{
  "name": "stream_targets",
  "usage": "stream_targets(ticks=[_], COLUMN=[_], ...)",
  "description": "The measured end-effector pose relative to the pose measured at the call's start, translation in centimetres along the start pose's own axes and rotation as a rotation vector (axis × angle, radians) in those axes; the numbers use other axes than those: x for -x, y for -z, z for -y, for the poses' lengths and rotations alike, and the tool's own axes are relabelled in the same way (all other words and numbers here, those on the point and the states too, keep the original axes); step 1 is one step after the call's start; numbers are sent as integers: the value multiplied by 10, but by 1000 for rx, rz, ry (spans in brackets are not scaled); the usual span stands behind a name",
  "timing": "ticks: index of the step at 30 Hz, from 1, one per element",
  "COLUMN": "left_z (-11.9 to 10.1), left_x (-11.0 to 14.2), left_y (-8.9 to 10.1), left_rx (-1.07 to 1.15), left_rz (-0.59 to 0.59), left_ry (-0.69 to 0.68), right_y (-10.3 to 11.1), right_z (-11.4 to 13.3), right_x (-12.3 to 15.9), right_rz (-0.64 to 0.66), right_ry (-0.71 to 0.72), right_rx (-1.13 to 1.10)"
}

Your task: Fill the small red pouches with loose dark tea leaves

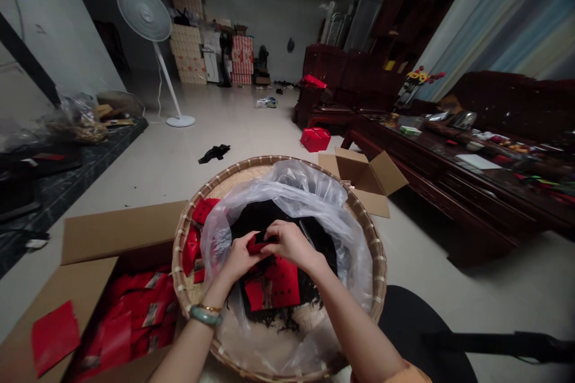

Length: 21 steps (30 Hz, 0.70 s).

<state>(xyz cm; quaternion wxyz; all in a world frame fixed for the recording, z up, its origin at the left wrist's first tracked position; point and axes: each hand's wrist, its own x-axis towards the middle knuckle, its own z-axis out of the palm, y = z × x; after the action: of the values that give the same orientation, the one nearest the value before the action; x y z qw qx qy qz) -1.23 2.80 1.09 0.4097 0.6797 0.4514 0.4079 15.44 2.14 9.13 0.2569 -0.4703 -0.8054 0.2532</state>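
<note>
Over the middle of a round woven basket (180, 251), my left hand (239, 258) grips a small red packet (257, 246) whose open mouth faces up. My right hand (288, 243) is closed at the packet's other side, thumb and fingers on its rim; whether it also pinches something inside is hidden. Beneath my hands, a clear plastic bag (354, 245) lies spread in the basket around dark, dry leaves (251, 213) that look like tea. Flat red packets (285, 284) rest on these leaves, below my wrists. Loose dark bits are scattered toward the near side.
More red packets (192, 245) lie along the basket's left inside edge. At lower left stands an open carton (126, 230) full of red packets. Another open carton (377, 182) sits beyond the basket, near a long dark wooden table (431, 173). A black round stool (404, 323) is at right.
</note>
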Motion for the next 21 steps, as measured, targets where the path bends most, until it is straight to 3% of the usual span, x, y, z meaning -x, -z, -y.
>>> stream_targets(ticks=[3, 5, 8, 10, 14, 17, 19, 21], left_z=[0, 2, 5, 5, 2, 2, 4, 7], left_x=[0, 0, 0, 0, 0, -1, -1, -1], left_y=[-1, 1, 5, 8, 10, 11, 10, 10], left_rx=[78, 94, 74, 59, 73, 60, 47, 36], left_rz=[-18, -40, -94, -123, -167, -182, -181, -181], left_ry=[-6, -4, -12, -50, -154, -184, -191, -190], right_y=[0, 1, 1, 0, -3, 2, 8, 13], right_z=[-3, -9, -19, -24, -22, -9, 3, 17], right_x=[-1, -1, 1, 4, 9, 17, 36, 69], right_rz=[-56, -170, -338, -341, -265, -418, -499, -423], right_ry=[6, -39, -160, -189, -135, -100, -32, 50], right_rx=[-238, -364, -436, -416, -252, -276, -366, -396])
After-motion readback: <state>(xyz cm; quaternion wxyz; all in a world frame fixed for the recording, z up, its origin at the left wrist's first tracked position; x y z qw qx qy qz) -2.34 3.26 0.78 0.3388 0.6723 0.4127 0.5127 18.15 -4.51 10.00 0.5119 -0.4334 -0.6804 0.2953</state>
